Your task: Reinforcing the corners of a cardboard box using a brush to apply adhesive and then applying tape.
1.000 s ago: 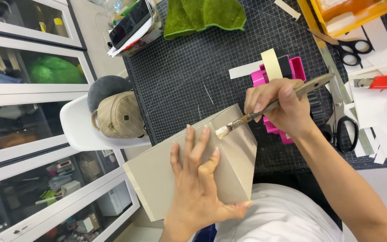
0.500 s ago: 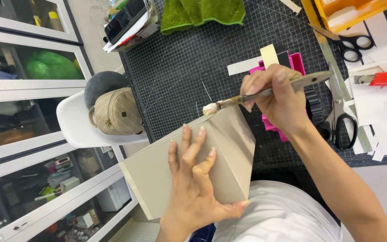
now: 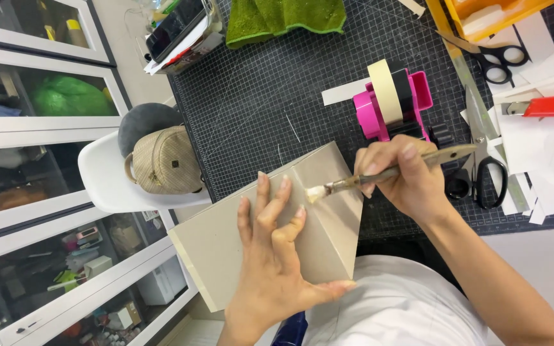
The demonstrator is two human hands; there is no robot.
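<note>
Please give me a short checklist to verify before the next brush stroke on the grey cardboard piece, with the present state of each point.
1. Left hand lies flat on the grey cardboard piece and holds it down: ok.
2. Right hand grips the brush by its wooden handle: ok.
3. Bristles touch the cardboard near the fold: ok.
4. Left fingertips clear of the bristles: not ok, they are very close.
5. Enough glue or paint on the bristles: cannot tell.
6. Scissors and pink tape dispenser lie on the cutting mat, apart from the cardboard: ok.
</note>
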